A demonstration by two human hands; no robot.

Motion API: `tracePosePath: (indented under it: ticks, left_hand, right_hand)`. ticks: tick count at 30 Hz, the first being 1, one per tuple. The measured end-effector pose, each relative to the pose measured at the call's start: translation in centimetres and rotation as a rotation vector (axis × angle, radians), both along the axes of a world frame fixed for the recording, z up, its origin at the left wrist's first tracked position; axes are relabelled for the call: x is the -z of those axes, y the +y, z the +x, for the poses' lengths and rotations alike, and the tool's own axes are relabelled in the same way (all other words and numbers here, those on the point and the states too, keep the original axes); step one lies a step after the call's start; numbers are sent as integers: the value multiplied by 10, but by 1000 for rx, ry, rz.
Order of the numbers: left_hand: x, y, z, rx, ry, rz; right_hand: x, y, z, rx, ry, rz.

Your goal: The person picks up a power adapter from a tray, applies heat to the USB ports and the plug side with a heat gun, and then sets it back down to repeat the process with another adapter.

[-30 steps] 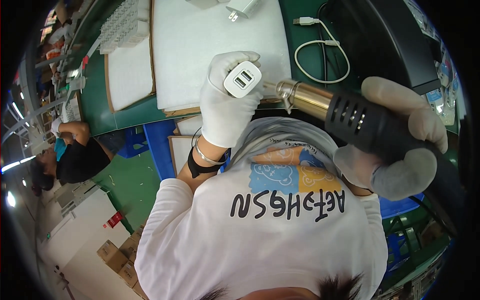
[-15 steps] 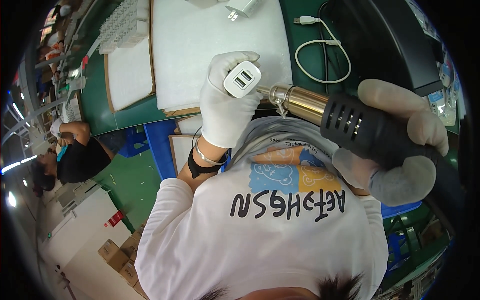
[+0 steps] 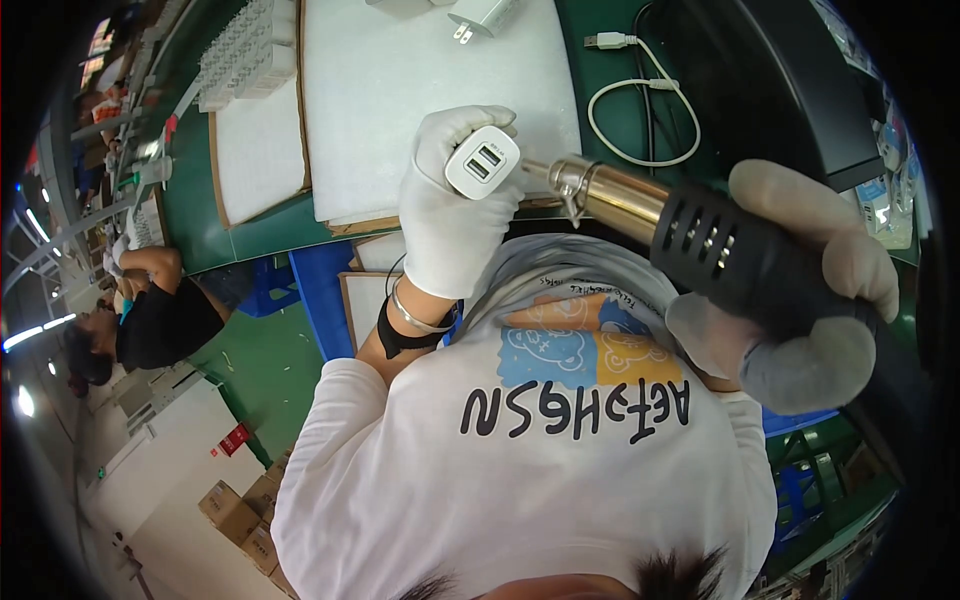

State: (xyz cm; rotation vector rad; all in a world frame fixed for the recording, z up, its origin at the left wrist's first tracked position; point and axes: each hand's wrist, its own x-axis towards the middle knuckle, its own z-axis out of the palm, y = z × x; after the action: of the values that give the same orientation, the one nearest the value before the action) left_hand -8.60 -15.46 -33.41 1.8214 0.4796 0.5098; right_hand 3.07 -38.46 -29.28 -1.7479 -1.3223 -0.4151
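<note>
Fingers of my white-gloved left hand [image 3: 447, 215] are wrapped round a white USB charger [image 3: 469, 182], its face with two USB ports turned up. My right hand [image 3: 815, 365], in a pale glove with greyish fingertips, grips the black handle of a hot air gun [image 3: 735, 255]. A brass-coloured metal barrel with a clamp leads to its thin nozzle, which points at the charger's side with a small gap between them. The charger's lower end is hidden in my left palm.
A white foam-covered board [image 3: 440, 110] lies ahead, with a white plug adapter [image 3: 487, 15] at its far edge. A white USB cable [image 3: 645, 160] and a black box-shaped device [image 3: 775, 80] are at right. Small white pieces [image 3: 245, 60] stand far left; another person [image 3: 165, 315] sits at left.
The hot air gun has shifted slightly right, so its nozzle stands farther from the charger. My left hand stays nearly in place, the charger a touch lower and more to the left.
</note>
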Motion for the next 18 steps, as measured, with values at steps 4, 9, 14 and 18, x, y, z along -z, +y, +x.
tracePosePath:
  ticks: [4,9,14,18]
  left_hand:
    - [3,0,1,-12,-42,-41]
    - [1,0,0,15,-30,-29]
    - [-1,-2,0,-23,-2,-88]
    - [0,0,0,-14,-23,-123]
  right_hand:
    - [0,2,-3,8,-4,23]
    - [-3,10,-7,16,-9,44]
    - [1,30,-16,282,-177,189]
    - [2,29,-15,124,32,240]
